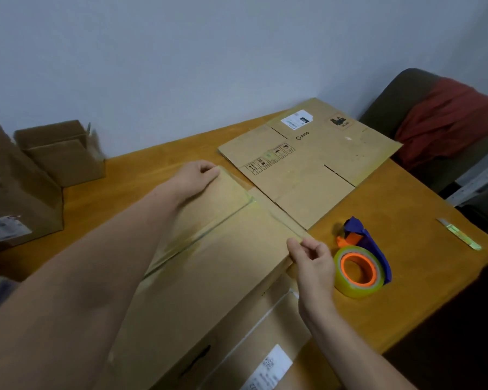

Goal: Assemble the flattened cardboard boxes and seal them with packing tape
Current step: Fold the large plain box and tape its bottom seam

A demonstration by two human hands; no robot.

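Note:
An assembled cardboard box (223,266) stands in front of me on the wooden table (406,215), its top flaps closed with a taped seam running diagonally. My left hand (197,175) grips the far left corner of the box top, fingers curled over the edge. My right hand (312,256) pinches the box's right corner edge between thumb and fingers. A flattened cardboard box (316,161) printed with "PICO" lies behind it. A roll of clear packing tape (359,270) on an orange-and-purple dispenser sits just right of my right hand.
Two open assembled boxes (59,150) stand at the left near the wall. A loose strip of tape (459,234) is stuck near the table's right edge. A chair with a red cloth (445,119) stands beyond the far right corner.

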